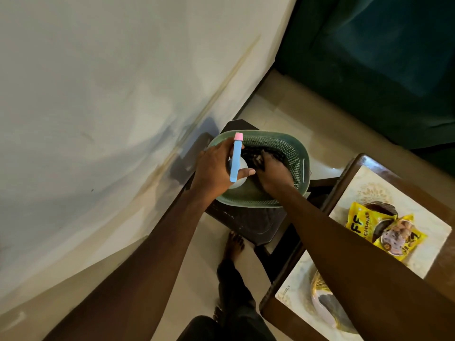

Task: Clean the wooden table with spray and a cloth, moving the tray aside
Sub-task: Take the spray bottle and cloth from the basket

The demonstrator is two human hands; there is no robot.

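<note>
Spray bottle [235, 159], probably light, rigid plastic, gripped at the neck by left hand [213, 169] fingers above green basket [299, 153]; dark cloth [251, 155], likely soft, limp, bunched under right hand [273, 174] fingers; wooden counter [443, 267] nearby.

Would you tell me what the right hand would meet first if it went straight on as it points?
Most likely the dark cloth in the green basket: the right hand's fingers seem already curled into it, though depth is unclear from above.
</note>
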